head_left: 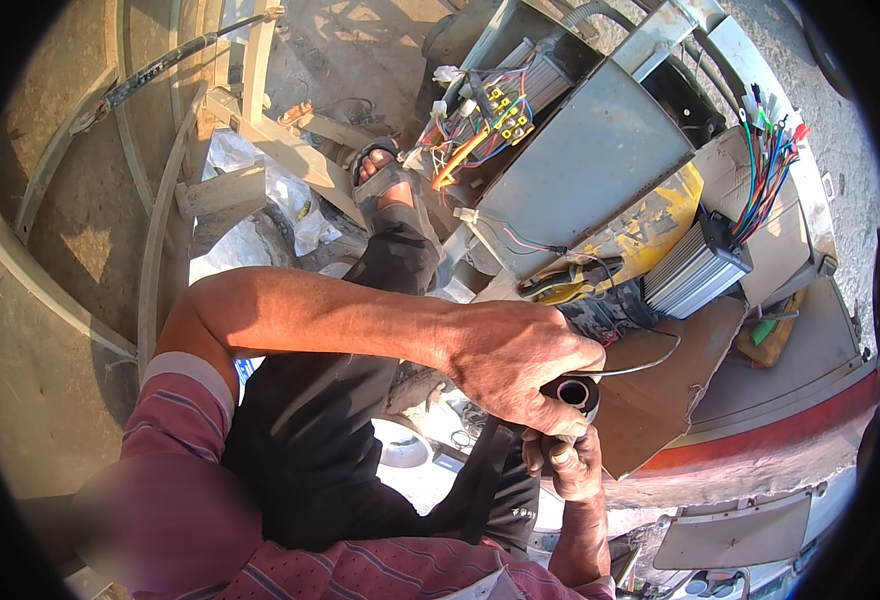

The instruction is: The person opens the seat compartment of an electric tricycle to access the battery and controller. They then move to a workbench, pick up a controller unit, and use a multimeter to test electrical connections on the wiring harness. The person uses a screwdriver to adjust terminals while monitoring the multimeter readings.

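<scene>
My left hand (515, 365) reaches across from the left and closes around a dark cylindrical part (588, 393) with a round, hollow end facing up. From below, my right hand (568, 465) has its fingers closed at the lower end of the same part. A thin dark cable (660, 358) loops out to the right beside it. Just beyond my left hand lie yellow-handled pliers (565, 288). Under and beside the part is a brown cardboard sheet (650, 405).
A finned silver box (698, 265) with a bundle of coloured wires (760, 175) stands at the right. A grey metal panel (590, 165) lies beyond my hands, near a yellow terminal block (505, 115). My sandalled foot (390, 180) is by a clear plastic bag (305, 215).
</scene>
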The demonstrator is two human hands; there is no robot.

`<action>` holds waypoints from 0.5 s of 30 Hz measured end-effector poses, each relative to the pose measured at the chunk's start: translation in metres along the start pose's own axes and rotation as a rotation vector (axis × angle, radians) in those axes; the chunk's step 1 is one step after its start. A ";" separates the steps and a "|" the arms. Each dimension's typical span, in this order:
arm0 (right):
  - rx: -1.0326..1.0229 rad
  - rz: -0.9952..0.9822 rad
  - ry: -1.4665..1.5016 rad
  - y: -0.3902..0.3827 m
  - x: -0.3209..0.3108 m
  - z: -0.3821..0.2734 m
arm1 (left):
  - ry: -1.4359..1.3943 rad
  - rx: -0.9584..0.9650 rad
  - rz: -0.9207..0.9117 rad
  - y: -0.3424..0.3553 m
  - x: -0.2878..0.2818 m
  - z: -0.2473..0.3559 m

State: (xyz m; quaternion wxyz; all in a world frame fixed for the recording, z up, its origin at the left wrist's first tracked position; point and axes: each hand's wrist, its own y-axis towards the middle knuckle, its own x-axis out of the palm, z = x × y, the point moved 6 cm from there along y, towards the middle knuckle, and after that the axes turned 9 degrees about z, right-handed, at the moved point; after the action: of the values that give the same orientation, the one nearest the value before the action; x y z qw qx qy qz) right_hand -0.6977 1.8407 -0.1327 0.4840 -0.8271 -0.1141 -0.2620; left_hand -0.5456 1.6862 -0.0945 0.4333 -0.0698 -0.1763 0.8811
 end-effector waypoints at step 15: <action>-0.042 0.036 -0.127 0.000 0.001 0.000 | 0.046 0.022 -0.002 -0.003 0.000 -0.001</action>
State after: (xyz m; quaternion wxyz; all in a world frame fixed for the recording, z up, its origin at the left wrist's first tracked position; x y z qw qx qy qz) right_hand -0.6965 1.8401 -0.1319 0.4630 -0.8539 -0.1240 -0.2027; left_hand -0.5432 1.6875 -0.0946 0.4390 -0.0853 -0.1567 0.8806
